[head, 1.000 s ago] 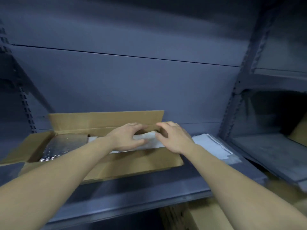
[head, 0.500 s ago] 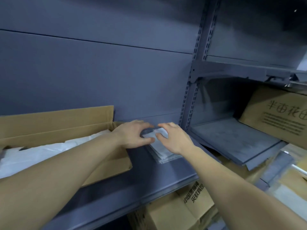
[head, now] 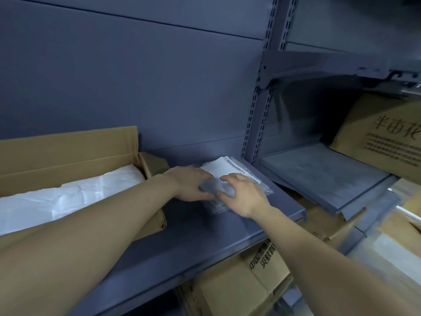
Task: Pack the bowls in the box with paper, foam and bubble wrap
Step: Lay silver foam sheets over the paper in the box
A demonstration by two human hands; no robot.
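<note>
An open cardboard box (head: 68, 144) stands at the left on the grey shelf, with crumpled white paper (head: 73, 197) lying inside it. No bowl shows. To the right of the box lies a flat stack of white and clear packing sheets (head: 227, 167). My left hand (head: 191, 183) and my right hand (head: 245, 196) rest on the stack's near end, facing each other. Their fingertips pinch the translucent top sheet (head: 216, 188), which bulges up a little between them.
The shelf's front edge (head: 227, 242) runs just below my forearms. A perforated upright (head: 259, 110) stands right of the stack. Beyond it a lower grey shelf board (head: 323, 176) tilts, with a printed carton (head: 382, 137) on it. More cartons (head: 246, 286) sit underneath.
Both hands left the box and moved right onto the stack of sheets. My view swung right with them, and the top sheet now bulges between the fingers.
</note>
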